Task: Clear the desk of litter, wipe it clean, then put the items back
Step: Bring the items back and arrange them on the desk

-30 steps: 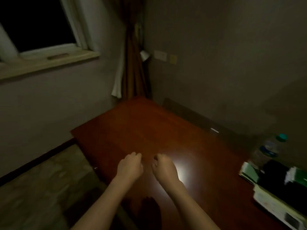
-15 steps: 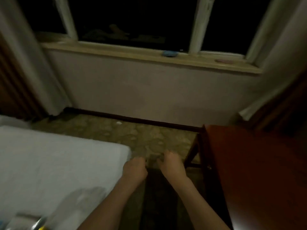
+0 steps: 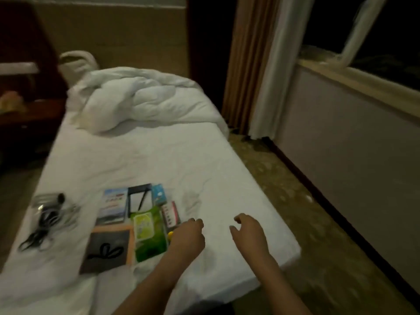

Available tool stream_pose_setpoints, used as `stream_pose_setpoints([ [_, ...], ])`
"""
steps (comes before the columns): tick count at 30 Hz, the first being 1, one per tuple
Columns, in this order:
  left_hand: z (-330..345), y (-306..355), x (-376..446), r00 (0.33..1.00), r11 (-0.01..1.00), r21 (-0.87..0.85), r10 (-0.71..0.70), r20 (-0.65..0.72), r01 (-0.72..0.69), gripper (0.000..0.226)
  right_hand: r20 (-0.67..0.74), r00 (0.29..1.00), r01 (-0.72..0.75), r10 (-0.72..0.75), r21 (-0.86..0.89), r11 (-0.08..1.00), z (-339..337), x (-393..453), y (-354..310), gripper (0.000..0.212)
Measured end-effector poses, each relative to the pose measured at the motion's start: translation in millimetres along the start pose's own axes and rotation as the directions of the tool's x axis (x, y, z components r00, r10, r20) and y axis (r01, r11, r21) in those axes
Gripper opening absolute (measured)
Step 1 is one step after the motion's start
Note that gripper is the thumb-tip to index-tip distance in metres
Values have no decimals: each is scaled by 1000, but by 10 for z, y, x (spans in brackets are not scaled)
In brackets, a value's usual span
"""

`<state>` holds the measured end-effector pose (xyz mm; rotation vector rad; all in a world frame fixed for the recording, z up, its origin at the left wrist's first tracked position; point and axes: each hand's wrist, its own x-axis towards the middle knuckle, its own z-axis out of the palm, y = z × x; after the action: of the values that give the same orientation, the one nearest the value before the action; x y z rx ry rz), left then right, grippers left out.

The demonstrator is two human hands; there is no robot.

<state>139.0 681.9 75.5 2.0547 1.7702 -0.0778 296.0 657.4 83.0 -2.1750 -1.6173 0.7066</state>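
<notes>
Two hands over a bed with small items.

The left hand point(image 3: 187, 237) and right hand point(image 3: 248, 233) hover above the sheet, fingers loosely curled, holding nothing. Just left of the left hand lies a green pack point(image 3: 148, 235), beside it a dark card point(image 3: 106, 251), then booklets point(image 3: 113, 205) and a notepad point(image 3: 139, 201). Cables point(image 3: 45, 219) lie further left. A crumpled duvet point(image 3: 141, 96) is at the far end of the bed point(image 3: 227, 178).
</notes>
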Motion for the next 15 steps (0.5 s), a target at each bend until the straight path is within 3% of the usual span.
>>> stream_pose_setpoints([
  [4,10,-498,-170,969,961,-124,-249,4,247,27,175,971,169,-163,-20,985,355,257,-466,35],
  [7,38,-854,-210,928,912,-187,-371,6,366,29,228,941,252,-250,20,968,603,374,-817,31],
  [15,79,-1596,224,892,865,-216,-436,123,453,28,381,896,265,-227,-49,963,1125,723,-1247,31],
])
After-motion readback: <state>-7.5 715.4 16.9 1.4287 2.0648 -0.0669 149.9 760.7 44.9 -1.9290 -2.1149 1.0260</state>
